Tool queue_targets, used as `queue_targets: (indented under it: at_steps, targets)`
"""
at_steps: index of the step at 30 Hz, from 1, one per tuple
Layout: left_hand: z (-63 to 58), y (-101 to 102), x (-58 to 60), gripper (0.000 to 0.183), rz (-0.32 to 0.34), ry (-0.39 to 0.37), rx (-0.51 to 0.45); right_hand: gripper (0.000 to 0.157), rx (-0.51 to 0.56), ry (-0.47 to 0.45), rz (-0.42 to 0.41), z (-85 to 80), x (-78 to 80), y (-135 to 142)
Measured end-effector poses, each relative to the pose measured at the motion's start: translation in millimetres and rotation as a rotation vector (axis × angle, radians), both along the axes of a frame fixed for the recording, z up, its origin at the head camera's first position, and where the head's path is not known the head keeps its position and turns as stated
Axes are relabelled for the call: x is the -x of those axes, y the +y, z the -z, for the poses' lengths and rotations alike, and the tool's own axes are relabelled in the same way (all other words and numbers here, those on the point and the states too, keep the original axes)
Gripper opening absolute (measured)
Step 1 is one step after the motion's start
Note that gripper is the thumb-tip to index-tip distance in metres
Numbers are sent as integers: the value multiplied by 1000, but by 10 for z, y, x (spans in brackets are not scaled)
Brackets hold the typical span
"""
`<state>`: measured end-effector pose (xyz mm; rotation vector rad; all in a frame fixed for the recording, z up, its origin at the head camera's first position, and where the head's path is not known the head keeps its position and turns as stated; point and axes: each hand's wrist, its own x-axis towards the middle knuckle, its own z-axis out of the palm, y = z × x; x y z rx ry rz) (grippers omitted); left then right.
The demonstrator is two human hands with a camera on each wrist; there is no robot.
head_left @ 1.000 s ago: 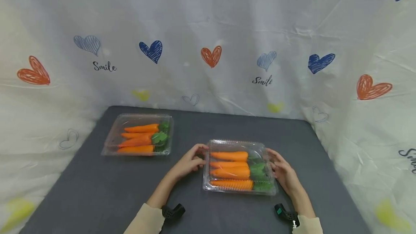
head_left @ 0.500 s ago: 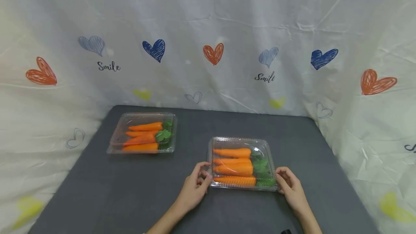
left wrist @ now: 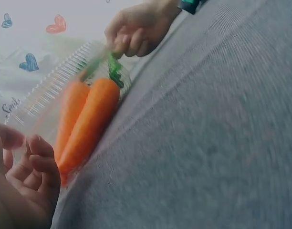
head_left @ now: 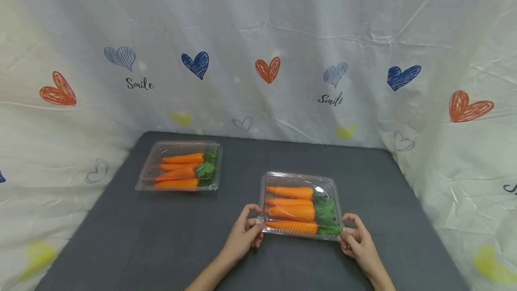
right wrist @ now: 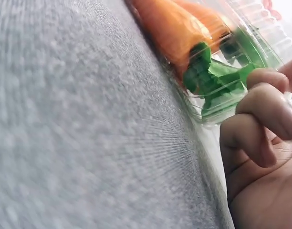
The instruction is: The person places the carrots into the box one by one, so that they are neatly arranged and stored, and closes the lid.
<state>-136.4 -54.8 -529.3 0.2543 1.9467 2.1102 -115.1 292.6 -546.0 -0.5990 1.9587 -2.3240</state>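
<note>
A clear plastic clamshell container [head_left: 300, 175] lies right of the table's middle with its lid down. Several orange carrots [head_left: 291, 212] with green tops [head_left: 324, 212] show through it, tips to the left. At its near left corner my left hand [head_left: 242, 237] pinches the rim between thumb and index finger. My right hand [head_left: 361, 244] pinches the near right corner, its other fingers curled under. In the left wrist view, the carrots [left wrist: 92, 121] lie between both hands. The right wrist view has the green leaves [right wrist: 217, 78] beside my right hand's curled fingers [right wrist: 253, 126].
A second clear clamshell container [head_left: 159, 148] with carrots [head_left: 177, 174] stands at the table's back left. Behind the dark grey table [head_left: 161, 237] hangs a white curtain [head_left: 299, 35] printed with hearts.
Both hands have slid from the container's sides toward its near corners, and their fingers have closed onto the rim. The container has stayed nearly in place. The view has shifted slightly.
</note>
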Motion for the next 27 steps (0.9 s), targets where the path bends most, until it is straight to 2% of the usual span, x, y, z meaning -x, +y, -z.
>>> queue_targets:
  at_steps: [7,9,11,14,17,22,24,27]
  targets:
    - [-72,26,17,35,-38,-62,-18,39,54,16,-34,-7,-10,-14]
    - [-72,30,15,36,-53,-52,1,37,37,-2,-20,-6,-12,-10]
    - [-68,42,16,36,-65,-25,35,31,-9,-11,33,-8,-14,-5]
    - [-40,117,48,35,-59,34,99,19,-111,-44,186,-31,-17,35]
    - [-12,307,163,33,-32,91,154,22,-205,-99,391,-79,7,132]
    - [8,879,503,32,11,165,189,28,-302,-254,706,-171,180,445]
    - [-3,1142,629,32,32,185,201,28,-298,-295,793,-193,275,615]
    - [-23,1525,748,32,60,197,202,27,-270,-326,886,-200,400,900]
